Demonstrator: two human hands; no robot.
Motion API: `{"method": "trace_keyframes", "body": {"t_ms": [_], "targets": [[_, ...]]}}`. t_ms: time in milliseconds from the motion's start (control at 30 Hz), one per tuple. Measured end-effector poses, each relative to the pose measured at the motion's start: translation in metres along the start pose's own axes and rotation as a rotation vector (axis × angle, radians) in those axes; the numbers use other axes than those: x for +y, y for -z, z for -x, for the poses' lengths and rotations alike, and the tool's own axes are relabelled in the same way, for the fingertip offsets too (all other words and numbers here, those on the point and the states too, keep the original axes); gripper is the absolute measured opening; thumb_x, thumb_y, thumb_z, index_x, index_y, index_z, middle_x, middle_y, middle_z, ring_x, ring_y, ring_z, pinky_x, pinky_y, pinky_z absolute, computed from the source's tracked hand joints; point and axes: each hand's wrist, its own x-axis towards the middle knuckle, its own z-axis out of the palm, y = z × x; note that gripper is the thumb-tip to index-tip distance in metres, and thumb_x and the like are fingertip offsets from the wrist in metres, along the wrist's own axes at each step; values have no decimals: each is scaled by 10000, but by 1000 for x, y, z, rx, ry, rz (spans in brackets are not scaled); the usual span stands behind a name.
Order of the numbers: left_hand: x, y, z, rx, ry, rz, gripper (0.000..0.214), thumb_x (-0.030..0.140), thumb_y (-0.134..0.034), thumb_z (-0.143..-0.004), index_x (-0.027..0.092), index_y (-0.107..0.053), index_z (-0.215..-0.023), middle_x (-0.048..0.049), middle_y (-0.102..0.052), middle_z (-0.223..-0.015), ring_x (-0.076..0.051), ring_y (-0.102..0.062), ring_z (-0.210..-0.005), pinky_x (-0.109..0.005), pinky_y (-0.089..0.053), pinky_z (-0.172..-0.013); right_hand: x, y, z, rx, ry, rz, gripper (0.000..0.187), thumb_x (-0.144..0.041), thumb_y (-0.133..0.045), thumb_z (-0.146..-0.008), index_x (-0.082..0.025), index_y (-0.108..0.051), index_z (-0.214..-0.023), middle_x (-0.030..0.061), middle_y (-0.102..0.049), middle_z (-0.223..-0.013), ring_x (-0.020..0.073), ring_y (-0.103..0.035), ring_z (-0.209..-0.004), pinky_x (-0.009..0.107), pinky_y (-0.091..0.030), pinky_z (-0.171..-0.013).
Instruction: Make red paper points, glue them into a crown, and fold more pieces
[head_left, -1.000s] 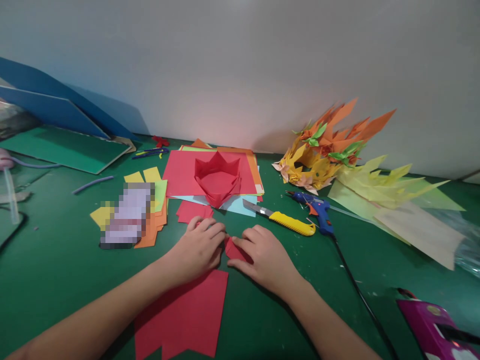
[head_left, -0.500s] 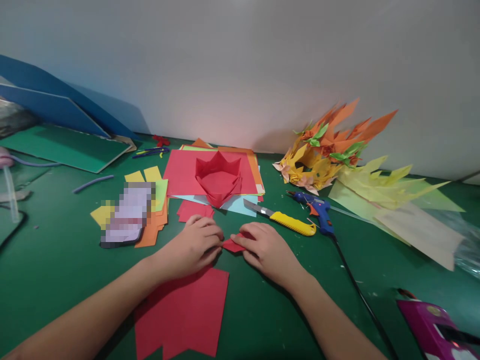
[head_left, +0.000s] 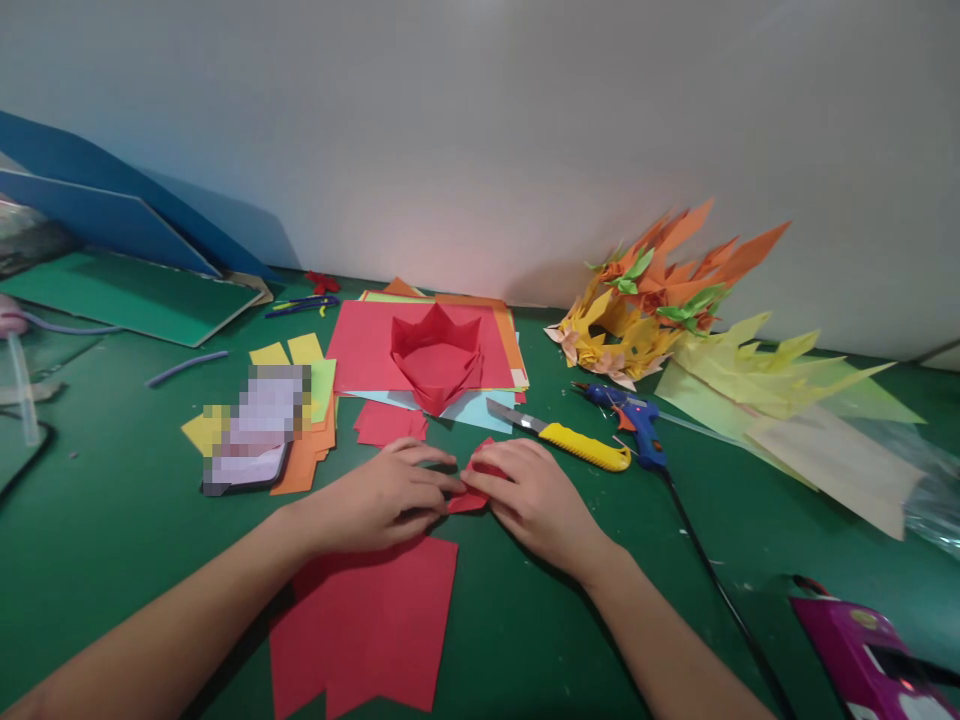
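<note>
1. Our left hand (head_left: pixel 390 500) lies palm down with its fingertips pinched onto the small folded piece of red paper (head_left: pixel 472 498). Our right hand (head_left: pixel 536 495) meets it from the other side and presses on the same piece, so both hands grasp it.
2. The piece sits low on the green table surface (head_left: pixel 112 520), right between the two hands. One red point pokes up at its far side, and our fingers hide most of the rest.
3. We judge it very light and thin. It should take a crease readily but crumple or tear if tugged, and it may slide on the smooth table. We think it is best held at its folded edges and corners with fingertips only, pressed flat rather than squeezed.
4. Nearer to us, partly under the left wrist, lies the large red paper sheet with a zigzag-cut edge (head_left: pixel 375 620).
5. Just beyond the hands are a flat red paper square (head_left: pixel 386 422), a yellow-handled utility knife (head_left: pixel 581 447) with its blade out, and a blue glue gun (head_left: pixel 636 418).
6. Farther back, a red folded paper crown (head_left: pixel 436 355) rests on a stack of coloured paper sheets (head_left: pixel 360 345). A heap of orange and yellow paper flowers (head_left: pixel 645 300) leans at the wall.
</note>
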Motion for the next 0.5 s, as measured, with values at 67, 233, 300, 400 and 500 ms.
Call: {"method": "trace_keyframes", "body": {"t_ms": [67,233,300,400,500], "targets": [[-1,0,1,-9,9,-4,240,154,-452,-895,236,-677,-910,-12,-684,-1131,-249,-497,-1170,-424,-331,-1017,-1,2,0,-7,21,-65,202,-173,-477,-921,-189,-668,-985,70,-682,-966,198,-581,-905,371,-434,-814],[-4,0,2,-25,54,37,324,91,-385,-890,239,-646,-1012,-16,-673,-1155,-227,-505,-1167,-413,-323,-1022,0,1,4,-74,57,-172,234,-250,-449,-952,-203,-671,-895,44,-691,-889,165,-590,-818,310,-432,-715],[-5,0,2,-28,60,41,345,80,-366,-887,236,-643,-1023,-20,-678,-1145,-223,-521,-1133,-414,-328,-1015,0,0,5,-74,42,-191,244,-253,-444,-955,-203,-674,-891,47,-693,-892,167,-593,-824,300,-439,-700],[-5,0,1,-38,43,31,358,79,-373,-876,245,-663,-1003,-13,-684,-1139,-225,-522,-1123,-426,-317,-1025,0,-1,5,-63,33,-218,237,-246,-454,-949,-197,-677,-887,54,-690,-897,170,-597,-835,295,-453,-708],[-4,1,1,-31,31,14,378,74,-378,-864,257,-681,-995,-15,-677,-1158,-229,-507,-1147,-436,-316,-1032,0,0,4,-57,26,-242,211,-236,-479,-937,-192,-679,-883,53,-687,-892,172,-600,-837,294,-464,-717]]}}
